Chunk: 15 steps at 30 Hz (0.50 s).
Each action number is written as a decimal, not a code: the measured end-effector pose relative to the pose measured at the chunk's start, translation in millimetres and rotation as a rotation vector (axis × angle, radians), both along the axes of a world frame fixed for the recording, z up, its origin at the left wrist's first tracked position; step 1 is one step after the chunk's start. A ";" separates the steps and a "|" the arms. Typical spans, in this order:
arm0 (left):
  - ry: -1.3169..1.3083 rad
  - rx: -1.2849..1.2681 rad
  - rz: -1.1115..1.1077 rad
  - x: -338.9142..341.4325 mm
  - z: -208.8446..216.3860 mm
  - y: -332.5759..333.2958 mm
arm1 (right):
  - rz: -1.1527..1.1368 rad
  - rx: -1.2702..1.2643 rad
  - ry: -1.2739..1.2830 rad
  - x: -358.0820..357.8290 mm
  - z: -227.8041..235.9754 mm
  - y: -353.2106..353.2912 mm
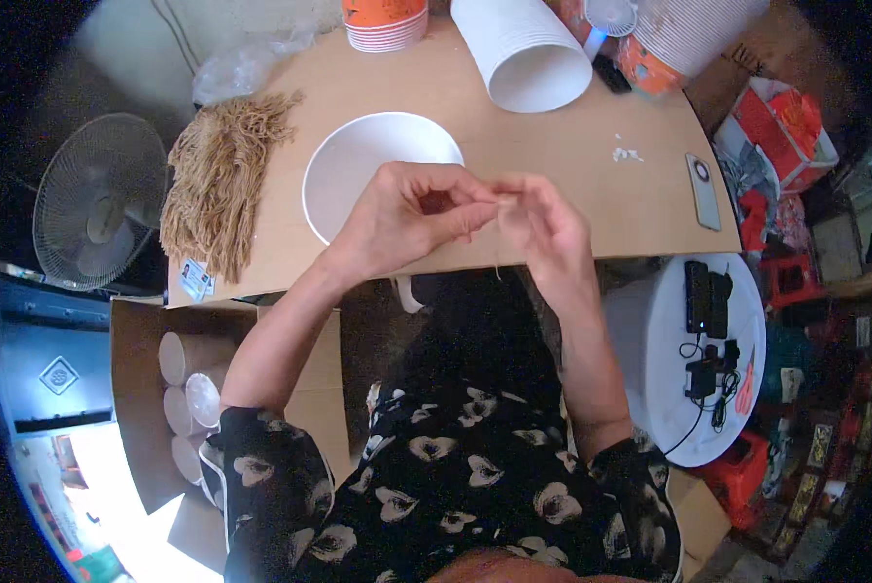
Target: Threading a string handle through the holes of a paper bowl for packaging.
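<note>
A tan, smooth-looking worktop [649, 209] is being shared by tubs, cords & small bits; at its L end a heap of tan cords [222, 180], ropey & loose-ended, is being bordered at the back by a crumpled clear plastic bag [251, 70]; along the back, nested white tubs [523, 53] are being laid on their side, mouth facing fwd, w/ an orange-and-white stack [385, 24] being stood just L of them; on the R, white scraps [627, 154] & a phone [703, 192] are being carried, well apart; beyond the L edge a round fan [101, 202] w/ wire guard is being seen; below, pale cylinders [178, 360] are being held in a cardboard box [300, 389]; lower R, black adapters [705, 296] w/ cables are being borne by a round white surface [649, 389]; a smooth white round tub [358, 160], open-topped, is being partly covered from view by the left hand [397, 216]; that & the right hand [554, 233] (blurred) are being held together at the fingertips, above the front edge; a thin pale strand [498, 272] is being seen below them; whether it's being pinched can't be told.
</note>
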<state>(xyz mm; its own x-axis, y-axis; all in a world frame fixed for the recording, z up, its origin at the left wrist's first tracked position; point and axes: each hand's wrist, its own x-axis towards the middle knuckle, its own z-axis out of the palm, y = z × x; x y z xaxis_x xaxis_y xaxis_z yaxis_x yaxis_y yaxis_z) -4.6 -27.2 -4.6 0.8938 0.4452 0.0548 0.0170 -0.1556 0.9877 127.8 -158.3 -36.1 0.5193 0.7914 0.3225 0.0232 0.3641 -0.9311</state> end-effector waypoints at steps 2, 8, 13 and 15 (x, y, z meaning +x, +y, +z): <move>-0.152 0.134 -0.036 -1.2 -5.6 0.7 | 0.162 -0.189 -0.203 14.0 -16.0 -15.7; -0.191 0.467 -0.075 -9.9 6.2 -3.2 | 0.118 -0.231 0.012 11.1 -19.9 -43.9; -0.230 0.920 -0.035 -28.3 0.4 -4.2 | 0.138 -0.111 0.057 16.3 -28.3 -54.8; -0.240 1.008 -0.029 -31.9 -2.1 2.2 | 0.243 0.115 0.321 17.3 -28.9 -59.3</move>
<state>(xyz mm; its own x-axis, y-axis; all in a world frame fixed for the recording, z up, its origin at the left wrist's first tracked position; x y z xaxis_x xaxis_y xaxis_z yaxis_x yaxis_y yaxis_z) -36.5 -25.1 -6.7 0.8198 0.0721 0.5681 -0.1803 -0.9091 0.3755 145.2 -217.6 -65.0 0.4104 0.8717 0.2676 -0.3613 0.4249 -0.8300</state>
